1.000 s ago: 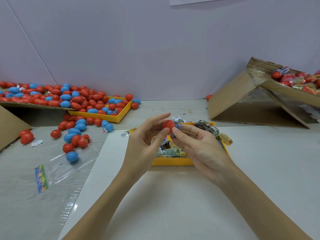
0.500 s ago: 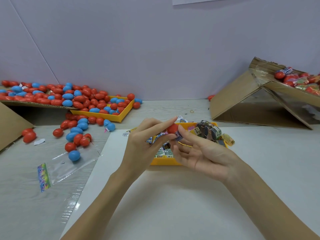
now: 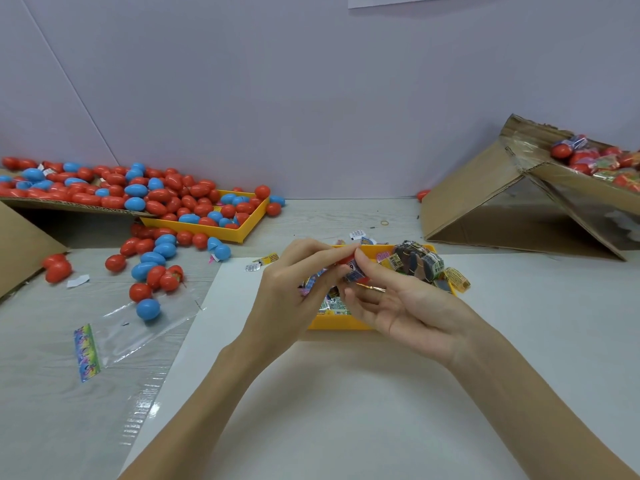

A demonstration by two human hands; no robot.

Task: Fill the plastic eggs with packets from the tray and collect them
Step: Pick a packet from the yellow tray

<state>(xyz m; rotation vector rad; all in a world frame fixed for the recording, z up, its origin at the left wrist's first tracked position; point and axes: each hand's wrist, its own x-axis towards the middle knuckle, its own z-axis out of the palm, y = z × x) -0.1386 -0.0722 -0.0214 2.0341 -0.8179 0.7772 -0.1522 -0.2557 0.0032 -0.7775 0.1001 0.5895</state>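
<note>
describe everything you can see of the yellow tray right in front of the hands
The yellow tray is a shallow rectangular bin of what looks like moulded plastic. It sits flat on the white sheet, partly hidden behind the left hand and the right hand. It is heaped with small printed packets, some spilling over its right rim. Only the near wall and a strip of the far rim show clearly.

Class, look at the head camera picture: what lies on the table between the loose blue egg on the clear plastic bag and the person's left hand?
Nothing lies between the blue egg and left hand, only bare clear bag and white sheet.
</note>
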